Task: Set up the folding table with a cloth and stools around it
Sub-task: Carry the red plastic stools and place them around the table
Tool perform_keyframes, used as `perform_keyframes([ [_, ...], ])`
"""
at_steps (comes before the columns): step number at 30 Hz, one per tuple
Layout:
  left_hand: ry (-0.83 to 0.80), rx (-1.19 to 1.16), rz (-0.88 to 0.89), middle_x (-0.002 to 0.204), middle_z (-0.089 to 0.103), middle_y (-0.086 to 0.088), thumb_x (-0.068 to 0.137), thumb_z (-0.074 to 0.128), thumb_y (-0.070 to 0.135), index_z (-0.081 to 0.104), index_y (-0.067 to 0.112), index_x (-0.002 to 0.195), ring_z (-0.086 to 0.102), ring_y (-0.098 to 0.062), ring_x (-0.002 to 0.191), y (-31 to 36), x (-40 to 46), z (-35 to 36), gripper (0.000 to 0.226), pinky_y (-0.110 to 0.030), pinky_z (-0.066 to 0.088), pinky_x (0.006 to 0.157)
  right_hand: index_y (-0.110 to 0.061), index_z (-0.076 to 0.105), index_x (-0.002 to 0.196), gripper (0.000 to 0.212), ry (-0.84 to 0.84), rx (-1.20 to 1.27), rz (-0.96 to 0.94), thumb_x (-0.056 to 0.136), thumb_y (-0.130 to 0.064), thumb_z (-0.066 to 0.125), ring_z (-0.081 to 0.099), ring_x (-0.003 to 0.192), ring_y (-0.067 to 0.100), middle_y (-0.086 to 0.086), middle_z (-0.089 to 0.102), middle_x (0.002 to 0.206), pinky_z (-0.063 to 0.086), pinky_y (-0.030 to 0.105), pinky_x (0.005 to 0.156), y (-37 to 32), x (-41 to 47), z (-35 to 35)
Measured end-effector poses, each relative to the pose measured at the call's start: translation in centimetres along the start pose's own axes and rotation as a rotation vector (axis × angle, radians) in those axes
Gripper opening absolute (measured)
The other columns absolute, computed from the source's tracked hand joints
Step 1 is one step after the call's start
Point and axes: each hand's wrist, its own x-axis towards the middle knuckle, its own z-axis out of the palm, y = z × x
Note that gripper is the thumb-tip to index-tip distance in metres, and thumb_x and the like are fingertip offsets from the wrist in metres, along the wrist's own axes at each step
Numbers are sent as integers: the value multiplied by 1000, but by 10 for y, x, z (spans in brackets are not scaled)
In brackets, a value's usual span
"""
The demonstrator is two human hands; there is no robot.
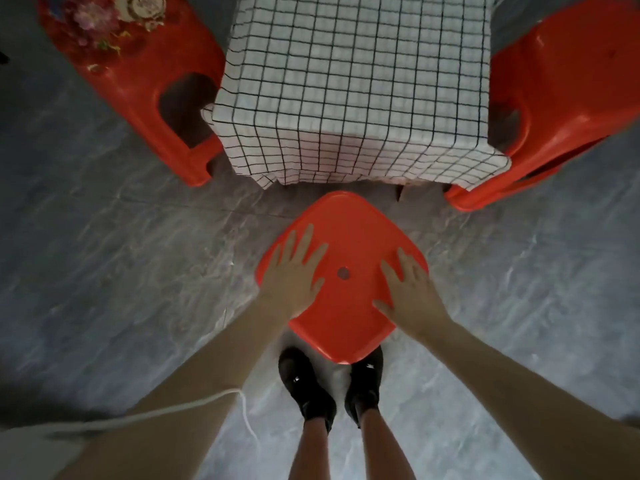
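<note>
Red moulded plastic, the stool [341, 271] likely light, stiff, slick; your left hand [294, 271] and right hand [408, 292] press flat, fingers spread; better gripped at rim.

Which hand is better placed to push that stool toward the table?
Neither clearly: the left hand and right hand both lie flat on the stool, either side of its centre hole. Probably both together.

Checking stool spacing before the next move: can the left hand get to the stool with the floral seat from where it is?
Probably yes. The left hand lies flat on the near stool; only bare floor separates it from the floral stool, though a step or lean looks needed.
</note>
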Motion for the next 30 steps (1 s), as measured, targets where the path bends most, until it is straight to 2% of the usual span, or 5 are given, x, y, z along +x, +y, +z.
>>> perform_keyframes([
  [5,23,1,52,162,-16,-7,92,56,44,30,27,147,-5,-32,150,4,34,0,63,-50,10,121,-22,33,148,83,84,32,25,79,-40,75,18,144,43,20,12,160,29,62,110,5,1,12],
  [10,-46,-137,-133,161,-15,-10,72,78,53,25,40,141,-2,-44,146,-3,52,-11,88,-63,7,115,-49,19,143,80,45,183,241,82,-45,71,-1,142,50,12,-14,157,26,77,101,2,0,13],
  [16,-120,-422,-305,154,9,-16,68,83,50,2,43,151,17,-41,141,-5,47,-15,116,-59,26,111,-56,8,147,81,96,407,275,93,-33,63,11,142,47,4,-27,157,50,57,94,-6,-11,27],
  [22,-99,-405,-297,152,14,-15,66,82,54,4,46,149,24,-39,138,-9,49,-13,115,-57,35,104,-47,26,147,75,152,556,261,90,-21,67,17,139,42,0,-24,157,42,47,103,-2,-10,26],
  [30,-13,-554,-492,148,25,-26,47,79,68,2,49,140,31,-46,135,-30,38,1,123,-62,32,108,-34,51,134,60,235,531,128,80,-43,74,21,144,33,1,0,162,40,51,108,1,33,17],
])
